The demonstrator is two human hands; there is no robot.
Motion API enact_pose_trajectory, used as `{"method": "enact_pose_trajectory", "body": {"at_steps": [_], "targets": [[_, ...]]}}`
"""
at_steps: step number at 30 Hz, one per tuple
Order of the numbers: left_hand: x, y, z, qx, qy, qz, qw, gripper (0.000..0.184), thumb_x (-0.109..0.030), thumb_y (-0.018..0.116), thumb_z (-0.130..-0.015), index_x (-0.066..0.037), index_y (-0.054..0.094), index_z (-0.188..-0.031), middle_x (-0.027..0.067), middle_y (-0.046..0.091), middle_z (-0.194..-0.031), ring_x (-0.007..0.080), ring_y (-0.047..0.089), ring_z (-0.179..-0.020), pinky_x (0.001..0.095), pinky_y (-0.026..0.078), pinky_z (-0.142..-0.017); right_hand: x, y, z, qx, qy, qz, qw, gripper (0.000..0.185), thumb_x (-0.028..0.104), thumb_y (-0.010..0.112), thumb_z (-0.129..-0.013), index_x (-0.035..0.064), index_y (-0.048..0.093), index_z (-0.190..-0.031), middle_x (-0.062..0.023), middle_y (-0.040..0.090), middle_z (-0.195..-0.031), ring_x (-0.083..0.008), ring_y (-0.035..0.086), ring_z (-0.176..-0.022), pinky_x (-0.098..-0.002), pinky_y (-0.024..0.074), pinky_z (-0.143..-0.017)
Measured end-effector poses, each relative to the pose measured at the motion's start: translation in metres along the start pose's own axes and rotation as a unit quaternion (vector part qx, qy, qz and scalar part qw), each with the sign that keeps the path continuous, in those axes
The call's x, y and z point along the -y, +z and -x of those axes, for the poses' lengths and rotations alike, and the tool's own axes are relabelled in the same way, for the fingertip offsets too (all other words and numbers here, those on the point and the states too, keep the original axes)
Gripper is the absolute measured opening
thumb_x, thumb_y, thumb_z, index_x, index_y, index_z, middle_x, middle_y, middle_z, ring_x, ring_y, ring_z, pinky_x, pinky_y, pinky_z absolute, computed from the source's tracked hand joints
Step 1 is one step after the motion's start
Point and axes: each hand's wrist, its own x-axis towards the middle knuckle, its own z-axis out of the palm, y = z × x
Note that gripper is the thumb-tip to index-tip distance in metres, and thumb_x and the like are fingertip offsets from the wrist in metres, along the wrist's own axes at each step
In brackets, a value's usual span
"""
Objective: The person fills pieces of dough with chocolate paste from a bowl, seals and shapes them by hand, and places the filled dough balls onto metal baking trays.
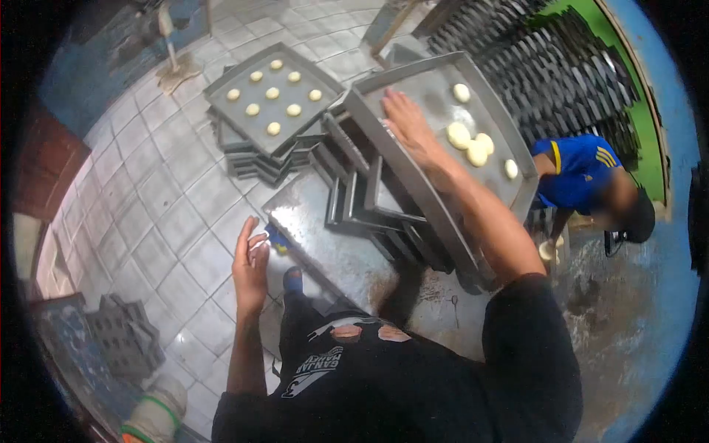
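My right hand [412, 124] reaches into the topmost metal baking tray [526, 164], fingers stretched out flat near its far left corner. Whether anything lies beneath that palm is hidden. Farther right in the same tray are several pale dough balls [458, 135], some bunched together and touching. My left hand [251, 269] is held up beside the metal table [354, 269], its fingers loosely bent and apart, with nothing seen in it. Stacked at angles under the top tray are more trays [377, 188].
Another tray stack [221, 88] stands far left, its top tray bearing spaced dough balls [272, 93]. A person in a blue shirt [591, 166] bends at the right. Dark trays [561, 66] are piled behind. Tiled floor [162, 199] lies left; a perforated grey block [125, 336] sits lower left.
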Motion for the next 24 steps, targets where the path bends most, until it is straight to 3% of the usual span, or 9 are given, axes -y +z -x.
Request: {"method": "enact_pose_trajectory", "body": {"at_steps": [2,4,6,8,11,12,15,18,24], "targets": [[0.0,0.02,-0.016,0.035,0.037,0.046,0.998,0.059,-0.006,0.059,-0.099,-0.003,0.04,-0.154,0.0125,0.05,-0.149,0.0189,0.058,-0.119,0.0317,0.049,-0.098,-0.001,-0.029,0.002,0.038,0.015,0.021,0.999,0.067,0.048,0.037,-0.108,0.004,0.031,-0.158,-0.0188,0.015,-0.169,-0.0362,0.018,-0.155,-0.0459,0.017,-0.125],[-0.024,0.048,-0.024,0.122,0.068,0.025,0.99,0.057,-0.003,0.056,-0.097,-0.003,0.042,-0.153,0.012,0.054,-0.144,0.0201,0.061,-0.115,0.0325,0.049,-0.099,-0.002,-0.07,0.0,0.107,0.155,-0.398,0.898,0.07,0.053,0.037,-0.108,0.0081,0.026,-0.161,-0.0158,0.025,-0.167,-0.0323,0.021,-0.155,-0.0457,0.0171,-0.125],[-0.046,0.07,-0.031,0.133,0.129,0.003,0.983,0.054,-0.002,0.057,-0.097,-0.003,0.046,-0.149,0.0124,0.058,-0.139,0.0204,0.063,-0.114,0.0327,0.05,-0.097,-0.03,-0.109,-0.002,0.099,0.235,-0.572,0.779,0.07,0.05,0.046,-0.106,0.0079,0.031,-0.159,-0.0125,0.05,-0.153,-0.0278,0.041,-0.144,-0.0394,0.0261,-0.121],[-0.063,0.079,-0.031,0.148,0.181,-0.028,0.972,0.05,-0.002,0.058,-0.096,-0.003,0.051,-0.146,0.0127,0.061,-0.134,0.0207,0.064,-0.112,0.0328,0.051,-0.096,-0.069,-0.12,0.014,0.03,0.221,-0.276,0.935,0.056,0.038,0.059,-0.101,0.0078,0.052,-0.148,-0.0149,0.065,-0.135,-0.0269,0.055,-0.131,-0.036,0.0366,-0.113],[-0.086,0.098,-0.016,0.18,0.201,-0.032,0.962,0.034,-0.003,0.06,-0.096,0.0,0.063,-0.13,0.0137,0.064,-0.127,0.0203,0.067,-0.108,0.0314,0.052,-0.093,-0.097,-0.105,0.065,0.134,0.279,-0.015,0.951,0.041,0.026,0.07,-0.091,0.0076,0.07,-0.128,-0.0201,0.071,-0.121,-0.0307,0.066,-0.116,-0.0378,0.0503,-0.099],[-0.088,0.105,-0.009,0.191,0.202,-0.031,0.96,0.034,-0.003,0.06,-0.096,0.0,0.063,-0.13,0.0137,0.064,-0.127,0.0203,0.067,-0.108,0.0314,0.052,-0.093,-0.052,-0.12,0.074,0.099,0.277,-0.037,0.955,0.038,0.021,0.07,-0.086,0.0039,0.072,-0.119,-0.0205,0.074,-0.1,-0.0301,0.071,-0.097,-0.0399,0.0536,-0.086],[-0.088,0.129,0.016,0.24,0.211,0.017,0.947,0.028,-0.004,0.058,-0.1,0.003,0.062,-0.126,0.0146,0.066,-0.122,0.0204,0.072,-0.092,0.0297,0.055,-0.084,0.017,-0.143,0.104,0.021,0.283,0.005,0.959,0.035,0.022,0.072,-0.086,-0.0003,0.072,-0.113,-0.0208,0.072,-0.097,-0.0305,0.07,-0.087,-0.041,0.0532,-0.08],[-0.089,0.17,0.058,0.207,0.233,0.088,0.946,0.035,-0.006,0.057,-0.102,0.003,0.054,-0.136,0.0138,0.065,-0.123,0.0197,0.071,-0.099,0.0297,0.055,-0.085,0.093,-0.158,0.156,-0.262,0.121,-0.063,0.955,0.034,0.021,0.077,-0.086,-0.0016,0.072,-0.111,-0.0182,0.071,-0.094,-0.0278,0.069,-0.08,-0.038,0.0538,-0.074],[-0.088,0.24,0.153,0.286,0.094,0.231,0.925,0.038,-0.03,0.044,-0.111,-0.002,0.055,-0.134,0.0041,0.063,-0.107,0.0086,0.06,-0.087,0.0246,0.05,-0.074,0.22,-0.132,0.317,-0.305,0.127,-0.139,0.933,0.028,0.01,0.078,-0.083,0.0008,0.069,-0.108,-0.0182,0.062,-0.107,-0.0324,0.067,-0.088,-0.0383,0.054,-0.075]]}}
